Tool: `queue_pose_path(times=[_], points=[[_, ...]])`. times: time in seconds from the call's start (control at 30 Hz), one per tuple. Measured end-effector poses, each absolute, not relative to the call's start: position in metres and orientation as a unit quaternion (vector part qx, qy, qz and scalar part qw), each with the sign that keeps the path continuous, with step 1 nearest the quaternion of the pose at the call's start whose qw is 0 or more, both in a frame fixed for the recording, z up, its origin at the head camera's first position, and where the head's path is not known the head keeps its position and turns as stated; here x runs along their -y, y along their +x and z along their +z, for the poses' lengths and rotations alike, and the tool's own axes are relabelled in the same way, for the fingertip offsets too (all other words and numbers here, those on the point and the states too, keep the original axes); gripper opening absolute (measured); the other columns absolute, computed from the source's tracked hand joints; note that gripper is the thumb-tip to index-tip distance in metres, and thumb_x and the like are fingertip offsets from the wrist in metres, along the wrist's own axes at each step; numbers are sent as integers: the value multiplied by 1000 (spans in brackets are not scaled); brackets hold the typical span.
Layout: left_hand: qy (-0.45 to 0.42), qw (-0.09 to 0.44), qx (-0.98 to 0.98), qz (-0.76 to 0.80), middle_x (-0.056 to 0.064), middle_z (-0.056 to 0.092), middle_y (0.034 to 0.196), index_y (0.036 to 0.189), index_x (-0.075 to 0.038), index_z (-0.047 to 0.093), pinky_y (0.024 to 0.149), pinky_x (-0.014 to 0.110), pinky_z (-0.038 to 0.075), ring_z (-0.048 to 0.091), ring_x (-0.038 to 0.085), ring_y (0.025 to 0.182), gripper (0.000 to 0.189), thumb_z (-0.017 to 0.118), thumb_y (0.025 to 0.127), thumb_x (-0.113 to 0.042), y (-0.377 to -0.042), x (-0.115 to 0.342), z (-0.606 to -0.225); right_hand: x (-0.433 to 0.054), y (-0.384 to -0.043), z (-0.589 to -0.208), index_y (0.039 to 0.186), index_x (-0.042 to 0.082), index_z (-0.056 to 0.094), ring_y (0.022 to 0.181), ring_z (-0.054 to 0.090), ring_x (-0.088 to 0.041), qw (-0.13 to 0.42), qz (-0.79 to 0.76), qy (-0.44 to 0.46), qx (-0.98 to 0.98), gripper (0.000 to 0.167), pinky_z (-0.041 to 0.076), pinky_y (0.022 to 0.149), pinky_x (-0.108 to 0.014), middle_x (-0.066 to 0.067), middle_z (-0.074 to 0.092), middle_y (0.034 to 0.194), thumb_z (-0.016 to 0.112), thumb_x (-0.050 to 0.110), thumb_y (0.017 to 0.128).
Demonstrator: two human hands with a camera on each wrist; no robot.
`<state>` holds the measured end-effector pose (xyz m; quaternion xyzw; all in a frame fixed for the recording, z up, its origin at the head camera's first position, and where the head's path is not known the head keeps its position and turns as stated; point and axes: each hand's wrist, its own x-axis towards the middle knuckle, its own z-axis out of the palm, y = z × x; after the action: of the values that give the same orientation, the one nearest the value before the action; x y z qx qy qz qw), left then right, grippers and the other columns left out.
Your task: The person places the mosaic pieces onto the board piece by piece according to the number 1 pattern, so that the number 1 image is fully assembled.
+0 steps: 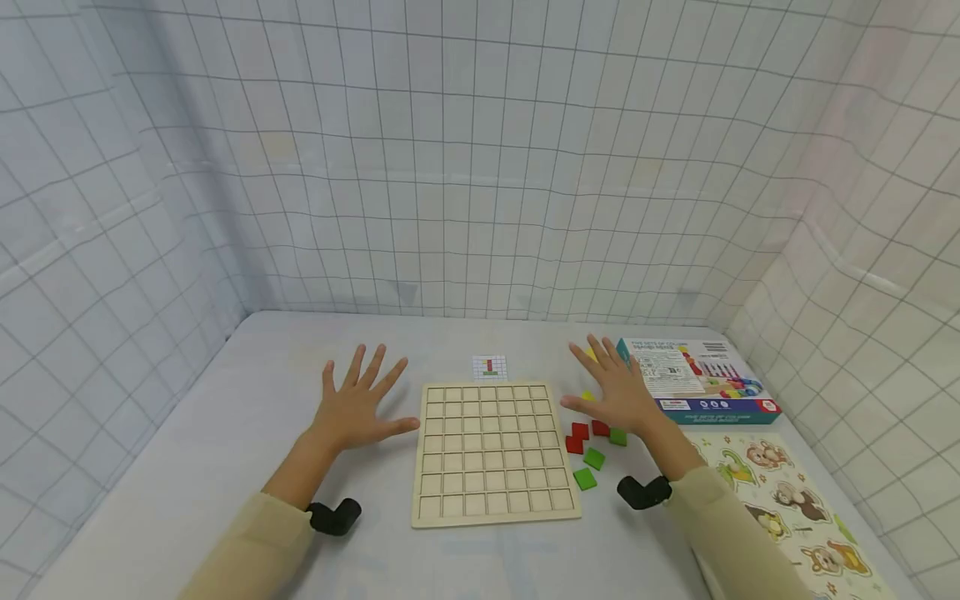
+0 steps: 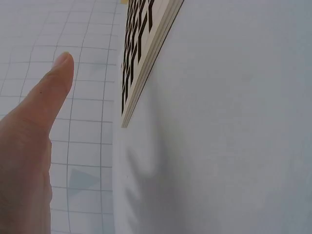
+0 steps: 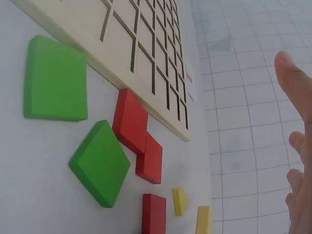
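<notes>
Between my hands lies a wooden grid board with rows of square recesses. My left hand is held with fingers spread beside the board's left edge, holding nothing; its shadow falls on the table in the left wrist view. My right hand is likewise spread, over the right side near the loose tiles, and holds nothing. Beside the board's right edge lie red tiles and green tiles, all flat. Yellow tiles lie farther back, partly hidden by the right hand in the head view.
A small printed card with a coloured block pattern lies behind the board. At the back right sits a flat toy box, and in front of it a sheet with cartoon animals, partly covered by the right sleeve. Grid-patterned cloth surrounds the white table.
</notes>
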<state>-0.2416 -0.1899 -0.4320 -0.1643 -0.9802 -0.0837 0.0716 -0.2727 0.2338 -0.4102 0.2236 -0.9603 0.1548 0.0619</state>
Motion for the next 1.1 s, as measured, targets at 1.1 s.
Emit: queue_pose_path(times=[1.1], points=[[-211,-1,941,-265,21,31,154,150,1,35,110,63,20,22,40,144,82,61,92,-51,-199,160,-468,-239,-279,-458,128,-7,59,119,51,-40,37,258,110,959,41,42,99,-55,-25,55,127,59,22,98]])
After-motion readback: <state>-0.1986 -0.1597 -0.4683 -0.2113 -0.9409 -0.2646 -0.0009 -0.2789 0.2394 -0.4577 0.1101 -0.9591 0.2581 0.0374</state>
